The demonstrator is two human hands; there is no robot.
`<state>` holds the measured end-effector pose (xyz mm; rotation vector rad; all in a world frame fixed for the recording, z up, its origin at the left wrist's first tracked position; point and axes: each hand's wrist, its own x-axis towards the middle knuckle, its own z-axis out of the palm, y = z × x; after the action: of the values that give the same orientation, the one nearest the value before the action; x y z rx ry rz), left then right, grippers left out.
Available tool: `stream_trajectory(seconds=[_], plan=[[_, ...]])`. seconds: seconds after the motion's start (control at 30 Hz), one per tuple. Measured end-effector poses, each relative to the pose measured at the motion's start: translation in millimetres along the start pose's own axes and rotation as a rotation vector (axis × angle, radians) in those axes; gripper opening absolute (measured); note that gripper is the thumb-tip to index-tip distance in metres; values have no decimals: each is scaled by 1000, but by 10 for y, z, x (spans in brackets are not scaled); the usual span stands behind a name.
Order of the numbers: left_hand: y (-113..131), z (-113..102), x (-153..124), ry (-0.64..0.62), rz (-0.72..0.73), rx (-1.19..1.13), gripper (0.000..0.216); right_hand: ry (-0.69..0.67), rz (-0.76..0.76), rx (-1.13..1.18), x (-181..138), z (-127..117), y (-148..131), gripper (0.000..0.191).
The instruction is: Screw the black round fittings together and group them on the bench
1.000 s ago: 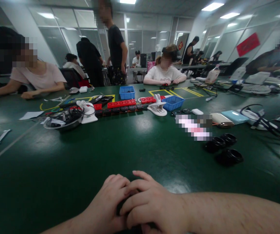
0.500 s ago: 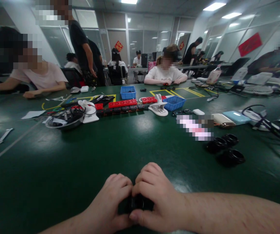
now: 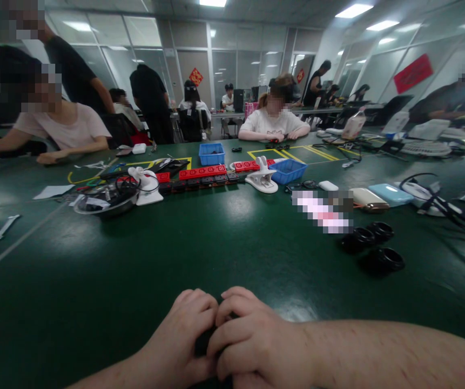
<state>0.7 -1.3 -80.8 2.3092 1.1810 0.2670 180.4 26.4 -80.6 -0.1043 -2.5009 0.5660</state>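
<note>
At the front edge of the view, my left hand (image 3: 187, 332) and my right hand (image 3: 250, 337) are close together, their fingers curled and touching. Between them is a black part (image 3: 203, 342), almost wholly covered by my fingers; only dark bits of it show in the gaps. My left thumb presses on its near side. Fingers of my right hand wrap over its top and right side. To the right on the table stand three black ring-shaped parts with round openings, the nearest black ring part (image 3: 386, 261) a little apart from the others.
A bowl of small parts (image 3: 105, 208), a white clip stand (image 3: 148, 189), red power strips (image 3: 202, 172) and a blue bin (image 3: 288, 172) lie across the green table (image 3: 167, 254). A wrench (image 3: 6, 227) is at left. Several people sit or stand beyond.
My right hand has turned over the black part, its fingers now lower and covering more of it. My left hand has barely moved. A standing person in the back has shifted left.
</note>
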Motion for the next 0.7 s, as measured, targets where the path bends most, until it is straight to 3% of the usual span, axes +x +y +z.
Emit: stream_trajectory(seconds=[0.1, 0.27, 0.43, 0.53, 0.63, 0.7], plan=[[-26, 29, -9, 21, 0, 8, 23, -43, -22, 6, -23, 9, 6, 9], [-44, 37, -10, 33, 17, 1, 23, 33, -72, 33, -48, 18, 19, 14], [-15, 1, -10, 29, 20, 8, 19, 8, -74, 67, -28, -130, -37, 19], [-13, -9, -15, 20, 23, 4, 18, 121, -11, 42, -9, -168, -72, 21], [-24, -12, -18, 5, 22, -2, 21, 259, 149, 9, 9, -107, -67, 22], [-26, -16, -19, 4, 17, -11, 24, 283, 243, -15, 20, -55, -50, 28]])
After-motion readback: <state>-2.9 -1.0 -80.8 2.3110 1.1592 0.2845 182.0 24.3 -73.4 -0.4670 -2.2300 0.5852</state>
